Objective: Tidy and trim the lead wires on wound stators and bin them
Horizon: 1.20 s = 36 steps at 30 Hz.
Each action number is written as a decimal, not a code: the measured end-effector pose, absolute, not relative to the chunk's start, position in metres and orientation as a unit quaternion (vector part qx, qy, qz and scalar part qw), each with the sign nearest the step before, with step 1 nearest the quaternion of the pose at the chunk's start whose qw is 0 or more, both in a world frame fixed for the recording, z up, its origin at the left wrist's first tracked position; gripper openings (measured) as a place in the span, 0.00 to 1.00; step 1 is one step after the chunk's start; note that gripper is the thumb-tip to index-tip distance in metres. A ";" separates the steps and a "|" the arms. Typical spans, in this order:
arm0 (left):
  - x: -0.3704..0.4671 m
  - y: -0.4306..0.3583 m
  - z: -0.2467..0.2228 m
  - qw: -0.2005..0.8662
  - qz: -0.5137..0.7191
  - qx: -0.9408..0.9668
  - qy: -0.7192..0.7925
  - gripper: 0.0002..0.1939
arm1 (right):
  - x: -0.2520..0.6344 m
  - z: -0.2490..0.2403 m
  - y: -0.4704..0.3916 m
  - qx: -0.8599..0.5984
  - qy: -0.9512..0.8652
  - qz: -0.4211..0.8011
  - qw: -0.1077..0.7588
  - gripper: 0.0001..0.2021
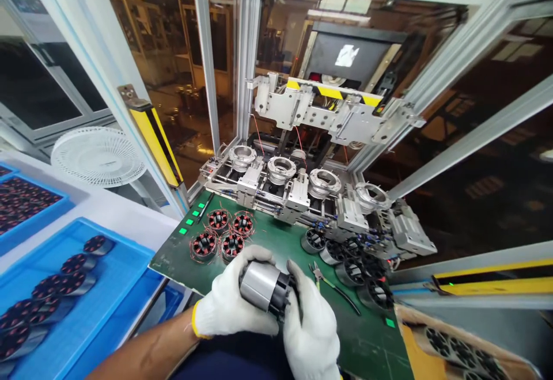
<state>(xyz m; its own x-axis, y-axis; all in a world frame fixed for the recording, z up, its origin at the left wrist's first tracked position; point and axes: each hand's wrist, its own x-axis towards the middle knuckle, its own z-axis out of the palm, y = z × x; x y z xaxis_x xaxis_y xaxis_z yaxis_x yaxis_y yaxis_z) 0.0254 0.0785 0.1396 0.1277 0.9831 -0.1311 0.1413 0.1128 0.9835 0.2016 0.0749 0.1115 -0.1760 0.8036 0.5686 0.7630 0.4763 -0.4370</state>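
Observation:
Both hands wear white knit gloves and hold one metal cylinder (260,285) with a black slotted end above the near edge of the green table. My left hand (235,299) wraps round its silver side. My right hand (309,319) grips the black end on the right; some fingertips are hidden behind it. Just beyond my left hand stand several stators wound with red wire (233,246). Green-handled cutters (330,288) lie to the right of my right hand.
Several unwound cores (351,272) stand at the table's right. Behind is a machine with ring-shaped fixtures (325,183). Blue trays (108,270) of wound parts and a white fan (98,156) are at left. A box of cores (458,348) is at lower right.

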 end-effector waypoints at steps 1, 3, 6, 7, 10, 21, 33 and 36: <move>0.026 0.079 0.140 0.524 0.396 0.533 0.533 0.44 | 0.201 0.112 0.076 -0.511 -0.769 0.020 0.383 0.18; 0.025 0.081 0.140 0.517 0.392 0.531 0.545 0.43 | 0.200 0.113 0.078 -0.514 -0.775 0.015 0.367 0.17; 0.025 0.083 0.137 0.506 0.380 0.533 0.561 0.44 | 0.201 0.116 0.081 -0.542 -0.772 0.032 0.331 0.17; 0.025 0.084 0.136 0.503 0.375 0.534 0.566 0.44 | 0.201 0.117 0.081 -0.552 -0.769 0.042 0.319 0.17; 0.027 0.087 0.133 0.499 0.371 0.540 0.567 0.43 | 0.200 0.114 0.083 -0.567 -0.764 0.064 0.302 0.18; 0.039 0.104 0.127 0.538 0.429 0.485 0.540 0.37 | 0.205 0.105 0.090 -0.542 -0.755 0.107 0.354 0.21; 0.036 0.097 0.128 0.606 0.480 0.430 0.466 0.41 | 0.187 0.111 0.094 -0.476 -0.775 0.236 0.342 0.35; 0.034 0.097 0.129 0.543 0.413 0.480 0.551 0.46 | 0.191 0.113 0.100 -0.465 -0.754 0.311 0.345 0.32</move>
<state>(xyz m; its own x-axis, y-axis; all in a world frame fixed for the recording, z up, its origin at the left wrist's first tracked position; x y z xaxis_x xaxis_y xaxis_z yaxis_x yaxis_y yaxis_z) 0.0337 0.0968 0.1294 0.0510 0.9780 -0.2023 0.0797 0.1979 0.9770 0.1908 0.0998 0.1135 -0.3294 0.9153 0.2317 0.4865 0.3748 -0.7892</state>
